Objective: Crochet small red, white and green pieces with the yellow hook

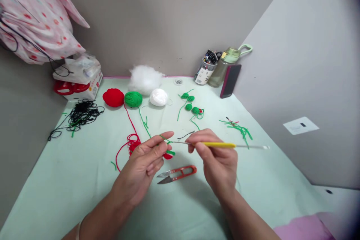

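Observation:
Between thumb and fingers, my left hand (149,157) pinches green yarn (169,142), with the strand running over its index finger. That strand leads back to a green yarn ball (133,99). My right hand (218,157) grips a crochet hook (219,144) with a yellow handle; its metal tip meets the green yarn at my left fingertips. Red and green crocheted work (168,155) shows just behind the left fingers, partly hidden, so I cannot tell whether it is held. Thread snips (178,174) with orange handles lie on the table below, between my hands.
A red yarn ball (113,98), a white yarn ball (158,97) and stuffing (144,78) sit at the back. Small green crocheted pieces (189,107) lie ahead. Green scraps (239,129) are right, tangled black yarn (83,114) left. A bottle (219,71) and phone (230,81) stand back right.

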The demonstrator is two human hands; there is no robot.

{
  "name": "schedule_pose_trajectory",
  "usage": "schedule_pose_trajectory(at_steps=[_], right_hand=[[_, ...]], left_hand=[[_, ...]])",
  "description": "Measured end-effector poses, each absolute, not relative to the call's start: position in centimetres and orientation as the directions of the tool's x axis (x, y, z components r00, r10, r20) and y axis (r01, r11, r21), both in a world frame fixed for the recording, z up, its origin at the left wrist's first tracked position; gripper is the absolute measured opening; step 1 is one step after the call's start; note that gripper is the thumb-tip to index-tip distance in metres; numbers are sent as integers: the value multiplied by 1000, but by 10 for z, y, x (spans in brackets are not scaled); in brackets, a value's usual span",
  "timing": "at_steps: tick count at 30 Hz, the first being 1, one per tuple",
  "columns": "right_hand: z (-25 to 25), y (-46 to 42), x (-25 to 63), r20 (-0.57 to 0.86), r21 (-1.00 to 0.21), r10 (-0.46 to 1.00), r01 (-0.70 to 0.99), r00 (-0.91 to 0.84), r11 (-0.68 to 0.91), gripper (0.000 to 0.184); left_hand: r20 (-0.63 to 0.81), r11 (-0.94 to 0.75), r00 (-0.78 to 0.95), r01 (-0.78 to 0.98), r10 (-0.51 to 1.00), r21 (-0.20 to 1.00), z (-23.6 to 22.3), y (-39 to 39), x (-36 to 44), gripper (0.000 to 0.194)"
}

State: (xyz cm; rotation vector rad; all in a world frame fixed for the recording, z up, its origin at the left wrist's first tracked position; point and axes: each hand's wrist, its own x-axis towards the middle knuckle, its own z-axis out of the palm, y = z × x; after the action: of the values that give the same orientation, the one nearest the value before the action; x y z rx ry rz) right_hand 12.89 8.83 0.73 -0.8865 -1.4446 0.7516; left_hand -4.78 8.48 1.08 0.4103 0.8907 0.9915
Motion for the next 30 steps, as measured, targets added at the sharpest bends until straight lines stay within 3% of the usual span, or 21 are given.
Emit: schedule_pose_trajectory(at_steps=[3,6,8,10,12,15,17,19,22,25,28,30], right_hand=[[7,90,129,377,-923,926,-78,5,376,18],[-1,83,121,481,-860,874,156,-66,485,19],[-6,77,117,655,-662,743,368,-139,653,28],[-7,76,116,723,-573,676,423,-142,702,34],[-4,79,119,659,-705,751,319,-36,634,30],[6,88,125,421,-903,902,-46,97,426,19],[8,92,125,271,-926,960,-254,74,281,18],[6,92,122,191,-926,981,-327,27,189,17],[0,88,117,207,-957,978,-207,-3,202,14],[1,86,120,248,-969,962,-32,-113,246,12],[10,85,131,164,-959,929,167,-332,229,26],[14,83,140,51,-857,838,406,-543,316,35]], left_hand=[[-404,419,141,-488,904,766,12,80,-44,36],[-368,368,93,-457,925,810,12,73,-37,54],[-391,412,148,-484,908,772,11,72,-34,60],[-426,484,237,-518,873,705,11,73,-35,56],[-441,525,290,-538,850,659,12,77,-39,47],[-412,487,263,-537,872,689,12,81,-46,33],[-369,437,235,-501,899,747,11,81,-47,28],[-334,394,210,-452,919,801,8,78,-44,26],[-313,347,150,-428,938,834,5,77,-39,14],[-313,343,144,-486,939,804,6,82,-41,21],[-340,357,143,-585,929,728,18,92,-57,15],[-360,316,77,-668,930,674,30,99,-74,17]])
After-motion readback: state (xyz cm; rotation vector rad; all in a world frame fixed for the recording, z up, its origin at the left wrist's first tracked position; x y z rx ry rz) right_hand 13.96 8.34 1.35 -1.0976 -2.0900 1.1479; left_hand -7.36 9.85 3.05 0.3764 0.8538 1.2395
